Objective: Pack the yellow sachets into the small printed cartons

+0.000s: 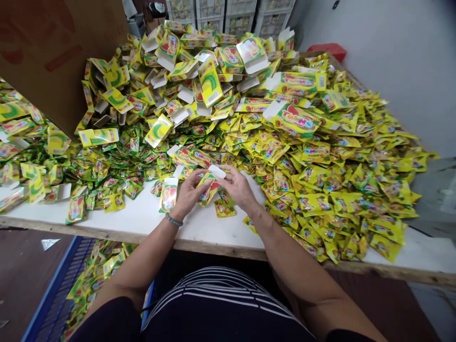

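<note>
Over the bench (199, 232), a small carton (210, 194) is pinched by the left grip (202, 182) at its three o'clock, long axis tilted roughly from one to seven. Its white-flapped end is pinched by the right grip (223, 175). At five o'clock from the carton, nearer the right grip, a yellow sachet (224, 210) is seen.

Bare strip along the near edge, walled in behind and to the right.
From here I see room over the white table (131, 222) along its near edge, left of the left hand (190, 190), though an upright-flapped carton (168, 195) crowds that wrist. Heaped cartons (210, 85) bar the way toward the far edge, a large cardboard box (42, 35) the left side, and yellow sachets (315, 202) spill right up to the near edge.
</note>
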`<act>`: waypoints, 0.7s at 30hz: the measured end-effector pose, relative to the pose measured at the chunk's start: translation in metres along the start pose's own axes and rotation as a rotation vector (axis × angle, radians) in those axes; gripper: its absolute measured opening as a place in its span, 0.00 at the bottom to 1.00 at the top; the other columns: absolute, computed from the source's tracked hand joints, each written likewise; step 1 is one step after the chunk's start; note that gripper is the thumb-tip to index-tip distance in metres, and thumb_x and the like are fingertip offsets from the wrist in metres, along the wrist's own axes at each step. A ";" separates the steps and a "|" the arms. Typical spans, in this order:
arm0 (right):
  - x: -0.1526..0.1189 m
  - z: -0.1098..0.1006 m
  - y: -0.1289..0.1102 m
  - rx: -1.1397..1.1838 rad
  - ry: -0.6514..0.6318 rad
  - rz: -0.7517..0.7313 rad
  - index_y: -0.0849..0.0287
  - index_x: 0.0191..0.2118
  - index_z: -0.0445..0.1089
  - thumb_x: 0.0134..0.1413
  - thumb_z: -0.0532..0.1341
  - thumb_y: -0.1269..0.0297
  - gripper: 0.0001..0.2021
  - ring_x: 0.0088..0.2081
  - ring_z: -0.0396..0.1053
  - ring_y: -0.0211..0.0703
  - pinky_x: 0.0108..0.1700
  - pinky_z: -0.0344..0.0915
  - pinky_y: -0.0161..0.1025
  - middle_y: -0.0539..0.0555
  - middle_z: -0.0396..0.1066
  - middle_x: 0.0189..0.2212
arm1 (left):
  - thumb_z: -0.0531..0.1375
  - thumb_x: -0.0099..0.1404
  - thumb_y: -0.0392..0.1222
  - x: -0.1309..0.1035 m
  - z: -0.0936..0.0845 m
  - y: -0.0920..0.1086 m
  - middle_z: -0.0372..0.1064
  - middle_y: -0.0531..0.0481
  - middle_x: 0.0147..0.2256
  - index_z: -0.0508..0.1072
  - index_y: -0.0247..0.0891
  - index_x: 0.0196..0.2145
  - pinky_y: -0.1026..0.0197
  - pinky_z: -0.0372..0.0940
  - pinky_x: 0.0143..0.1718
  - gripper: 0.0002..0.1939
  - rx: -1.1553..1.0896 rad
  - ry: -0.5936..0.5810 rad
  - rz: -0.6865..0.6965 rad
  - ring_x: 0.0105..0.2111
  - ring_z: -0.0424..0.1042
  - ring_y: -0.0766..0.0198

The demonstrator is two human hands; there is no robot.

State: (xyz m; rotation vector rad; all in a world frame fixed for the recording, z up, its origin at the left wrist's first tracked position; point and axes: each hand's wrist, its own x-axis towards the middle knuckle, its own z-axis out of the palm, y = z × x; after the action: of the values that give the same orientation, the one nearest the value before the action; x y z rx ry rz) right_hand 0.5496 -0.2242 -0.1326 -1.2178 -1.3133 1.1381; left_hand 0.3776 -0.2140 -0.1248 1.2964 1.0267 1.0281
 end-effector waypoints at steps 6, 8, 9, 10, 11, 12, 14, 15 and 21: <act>-0.006 0.001 -0.013 -0.153 -0.034 -0.142 0.53 0.42 0.79 0.61 0.58 0.55 0.14 0.45 0.74 0.48 0.51 0.69 0.45 0.53 0.79 0.43 | 0.69 0.57 0.52 0.000 -0.001 -0.001 0.68 0.58 0.25 0.67 0.43 0.47 0.67 0.61 0.26 0.25 -0.136 0.050 -0.032 0.23 0.68 0.70; -0.006 0.003 -0.014 -0.149 0.003 -0.144 0.54 0.39 0.80 0.59 0.60 0.55 0.13 0.43 0.74 0.48 0.48 0.69 0.45 0.53 0.79 0.39 | 0.70 0.57 0.51 0.000 -0.002 -0.002 0.71 0.57 0.27 0.67 0.42 0.46 0.67 0.63 0.28 0.24 -0.152 0.049 -0.035 0.25 0.70 0.69; -0.006 0.004 -0.013 -0.148 0.020 -0.130 0.54 0.38 0.80 0.57 0.62 0.55 0.12 0.41 0.74 0.47 0.46 0.70 0.44 0.54 0.79 0.37 | 0.70 0.56 0.50 0.000 -0.002 -0.003 0.72 0.56 0.27 0.67 0.42 0.46 0.67 0.64 0.28 0.24 -0.160 0.050 -0.037 0.26 0.71 0.68; -0.005 0.005 -0.012 -0.134 0.030 -0.104 0.55 0.37 0.80 0.55 0.64 0.54 0.12 0.39 0.74 0.46 0.43 0.70 0.43 0.54 0.79 0.35 | 0.70 0.56 0.50 0.000 -0.002 -0.003 0.73 0.56 0.28 0.66 0.42 0.46 0.66 0.64 0.29 0.24 -0.168 0.052 -0.042 0.26 0.72 0.67; -0.005 0.005 -0.010 -0.095 0.037 -0.064 0.56 0.36 0.79 0.53 0.66 0.53 0.12 0.36 0.73 0.45 0.40 0.70 0.42 0.53 0.78 0.33 | 0.70 0.56 0.49 0.000 -0.002 -0.004 0.73 0.56 0.28 0.66 0.42 0.46 0.66 0.64 0.29 0.24 -0.173 0.053 -0.047 0.26 0.72 0.67; -0.004 0.006 -0.008 -0.033 0.041 -0.016 0.57 0.35 0.79 0.50 0.67 0.51 0.14 0.34 0.73 0.44 0.38 0.70 0.41 0.53 0.78 0.31 | 0.71 0.55 0.49 0.001 -0.001 -0.004 0.74 0.55 0.28 0.67 0.41 0.46 0.66 0.65 0.29 0.24 -0.174 0.055 -0.050 0.27 0.73 0.67; -0.003 0.005 -0.005 0.128 0.050 0.081 0.58 0.34 0.79 0.45 0.70 0.49 0.16 0.31 0.73 0.42 0.36 0.70 0.40 0.52 0.77 0.30 | 0.71 0.55 0.48 0.001 -0.001 -0.004 0.74 0.55 0.28 0.68 0.41 0.46 0.66 0.64 0.29 0.24 -0.168 0.055 -0.052 0.26 0.73 0.67; -0.002 0.004 -0.004 0.200 0.052 0.119 0.58 0.34 0.79 0.43 0.71 0.49 0.17 0.31 0.73 0.42 0.36 0.70 0.39 0.52 0.78 0.29 | 0.71 0.55 0.48 0.001 -0.001 -0.003 0.74 0.55 0.27 0.68 0.40 0.45 0.67 0.64 0.28 0.24 -0.166 0.052 -0.051 0.26 0.72 0.68; 0.000 -0.004 -0.001 0.283 0.009 0.184 0.56 0.33 0.81 0.42 0.72 0.52 0.14 0.30 0.73 0.42 0.35 0.69 0.40 0.51 0.78 0.29 | 0.72 0.53 0.49 0.001 -0.001 0.001 0.73 0.55 0.25 0.70 0.38 0.42 0.68 0.61 0.24 0.24 -0.191 0.040 -0.087 0.22 0.70 0.70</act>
State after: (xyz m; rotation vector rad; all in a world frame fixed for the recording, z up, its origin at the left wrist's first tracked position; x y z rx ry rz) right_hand 0.5538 -0.2238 -0.1315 -1.1472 -1.0078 1.3954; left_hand 0.3770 -0.2132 -0.1234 1.0706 0.9812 1.0622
